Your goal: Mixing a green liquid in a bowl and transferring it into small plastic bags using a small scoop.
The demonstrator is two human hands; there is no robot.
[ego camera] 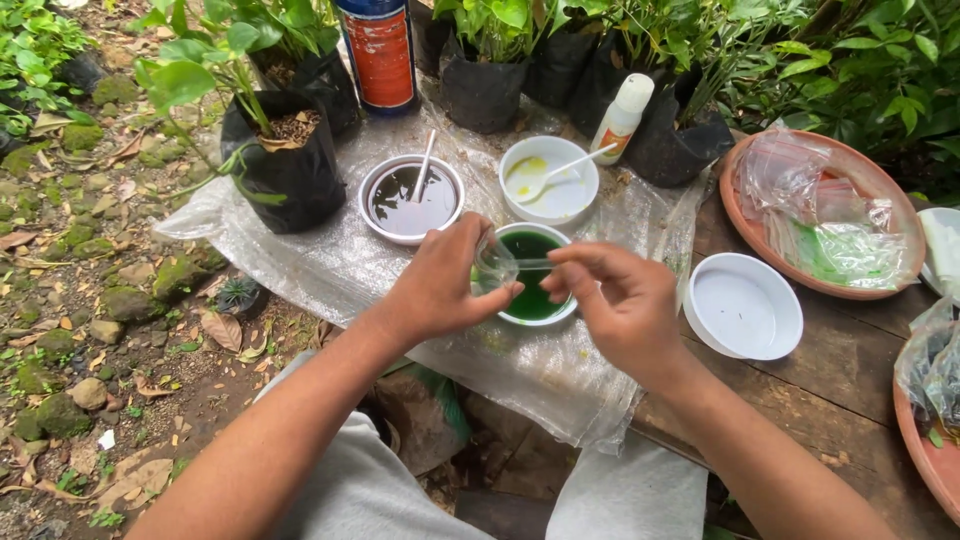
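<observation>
Nearest the camera, the person's grey-clad knees [400, 495] sat below two bare forearms reaching forward over a sheet of clear crinkled plastic [330, 260] spread across a dark wooden table [840, 390]. The left hand [440, 285] pinched a small clear plastic bag [494, 266] between thumb and fingertips, the remaining fingers curled in. The right hand [625, 300] pinched the same bag from the other side, forefinger and thumb pressed together on its edge, other fingers loosely bent. The bag hung just above a round white bowl of dark green liquid [535, 285], directly between the hands.

Behind it stood a white bowl of dark brown liquid [410, 198] with a white stick in it, and beside that a white bowl with yellowish residue and a white spoon [548, 180]. A small white squeeze bottle [622, 118] leaned against black nursery bags holding green plants [285, 165]. To the right lay an empty white bowl [745, 305] and a terracotta dish piled with clear plastic bags [825, 215].
</observation>
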